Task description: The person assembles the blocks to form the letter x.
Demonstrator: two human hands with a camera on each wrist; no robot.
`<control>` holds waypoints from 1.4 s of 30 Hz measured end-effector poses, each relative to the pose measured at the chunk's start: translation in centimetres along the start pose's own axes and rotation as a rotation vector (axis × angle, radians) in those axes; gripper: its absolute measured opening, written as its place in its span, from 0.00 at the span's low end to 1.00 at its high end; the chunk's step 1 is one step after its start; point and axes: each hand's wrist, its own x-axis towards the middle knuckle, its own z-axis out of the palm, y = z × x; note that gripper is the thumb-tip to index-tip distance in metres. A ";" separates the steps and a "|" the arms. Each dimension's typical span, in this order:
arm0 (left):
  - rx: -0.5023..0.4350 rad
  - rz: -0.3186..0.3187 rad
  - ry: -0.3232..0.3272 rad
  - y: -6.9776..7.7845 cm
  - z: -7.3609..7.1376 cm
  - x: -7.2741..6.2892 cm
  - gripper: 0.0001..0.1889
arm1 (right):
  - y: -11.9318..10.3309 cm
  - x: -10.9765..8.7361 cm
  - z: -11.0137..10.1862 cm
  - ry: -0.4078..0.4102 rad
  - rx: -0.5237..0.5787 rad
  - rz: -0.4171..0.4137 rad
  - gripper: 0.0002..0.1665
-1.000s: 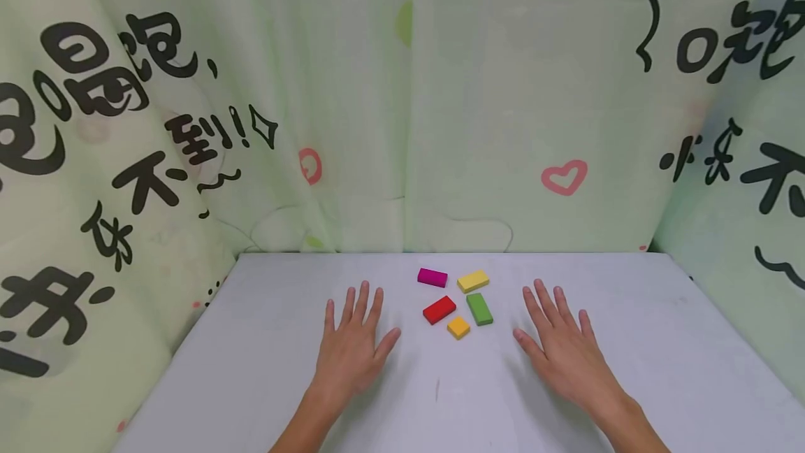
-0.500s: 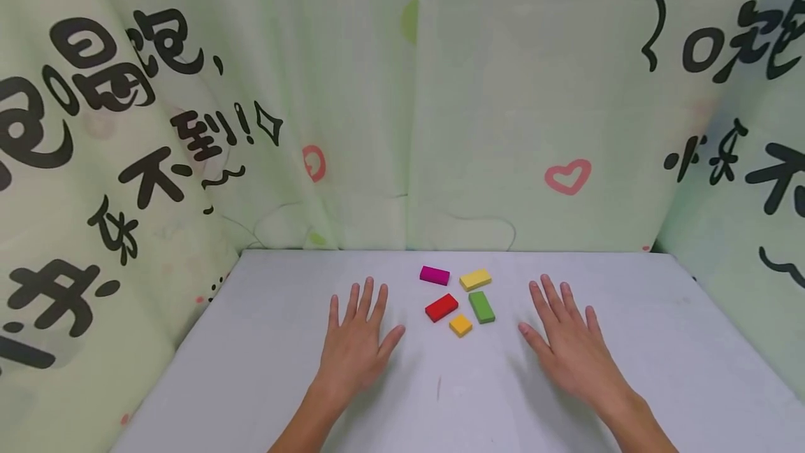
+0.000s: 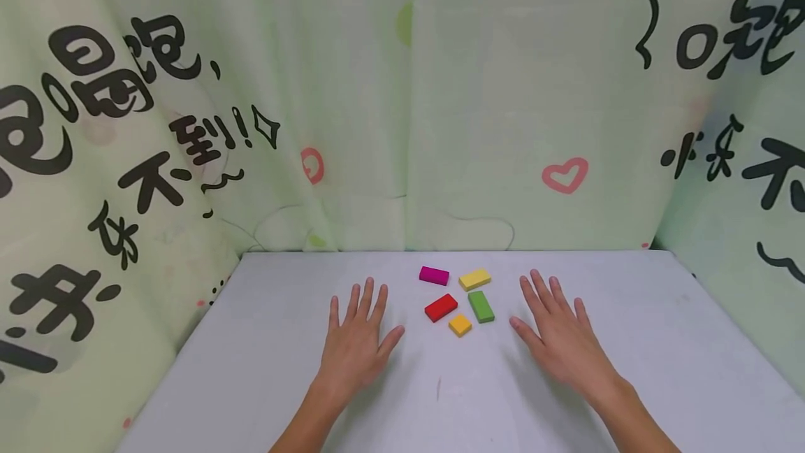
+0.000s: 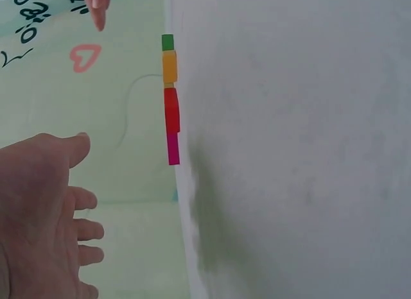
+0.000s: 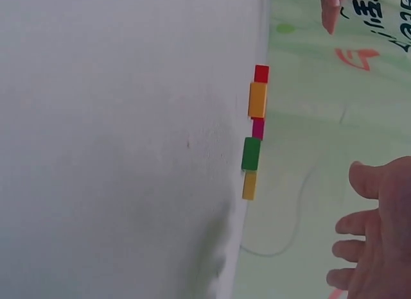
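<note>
Several small coloured blocks lie in a loose group on the white table between the two hands. In the head view, a magenta block (image 3: 434,275) and a yellow block (image 3: 474,279) are at the back. In front of them are a red block (image 3: 441,307) and a green block (image 3: 481,307), with a shorter orange block (image 3: 460,326) nearest the person. The left hand (image 3: 356,348) hovers left of the group, palm down, fingers spread. On the other side the right hand (image 3: 562,341) is held the same way. Both hold nothing, and their shadows fall on the table.
The white table (image 3: 251,369) reaches back to a pale green curtain (image 3: 478,89) printed with black characters and pink hearts. Curtain panels also flank the table at left and right. A thin dark mark (image 3: 439,389) shows on the tabletop in front of the blocks.
The right hand has shifted slightly left, toward the blocks, since half a second ago. The left hand and the blocks stay in place; the head view sways a little.
</note>
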 end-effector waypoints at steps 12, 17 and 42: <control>0.009 -0.014 -0.054 0.8 0.2 1.3 0.41 | -0.4 1.4 0.6 0.000 -0.028 0.004 0.46; -0.002 -0.019 -0.082 1.3 0.4 1.8 0.42 | -0.9 2.1 0.9 -0.017 -0.020 0.007 0.45; -0.110 0.055 -0.180 5.8 1.5 5.6 0.45 | -1.3 4.7 2.6 -0.047 -0.008 0.047 0.41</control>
